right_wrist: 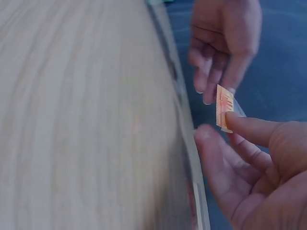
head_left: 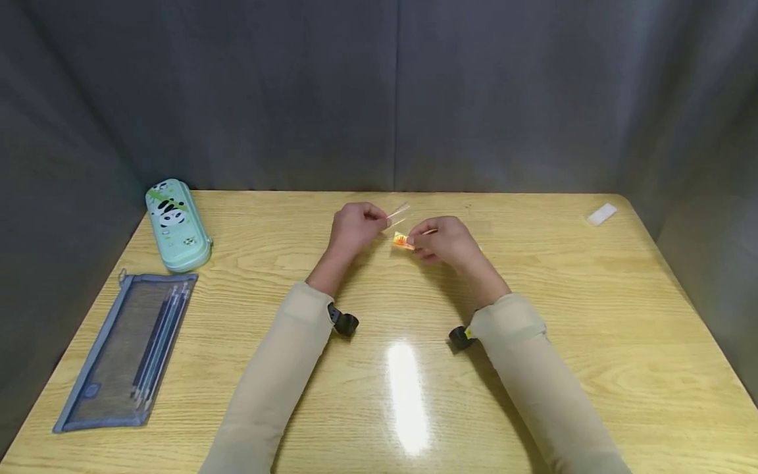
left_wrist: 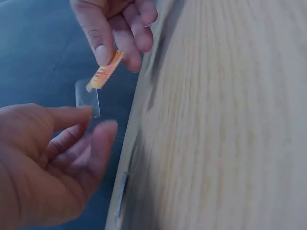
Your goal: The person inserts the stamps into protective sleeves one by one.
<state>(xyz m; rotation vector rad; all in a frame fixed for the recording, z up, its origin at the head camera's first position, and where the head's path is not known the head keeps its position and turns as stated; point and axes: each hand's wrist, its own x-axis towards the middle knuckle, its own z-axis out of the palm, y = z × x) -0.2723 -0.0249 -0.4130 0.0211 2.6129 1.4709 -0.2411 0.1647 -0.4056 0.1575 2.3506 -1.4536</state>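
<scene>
Your L sleeve [head_left: 269, 378] & R sleeve [head_left: 547, 385]: plain lt beige, long. You've a rounded blk L cam [head_left: 346, 324] on blk strap [head_left: 333, 313], blk R cam [head_left: 458, 338] w/ yel-grn bit [head_left: 470, 332]. L hand [head_left: 353, 227] & R hand [head_left: 449, 238] bare.

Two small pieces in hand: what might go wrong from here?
1. The left hand pinches the clear plastic piece near one end; it may slip or tilt.
2. The right hand pinches the small orange packet in its fingertips, so it might drop.
3. Dropped, the clear plastic could be hard to spot.
</scene>
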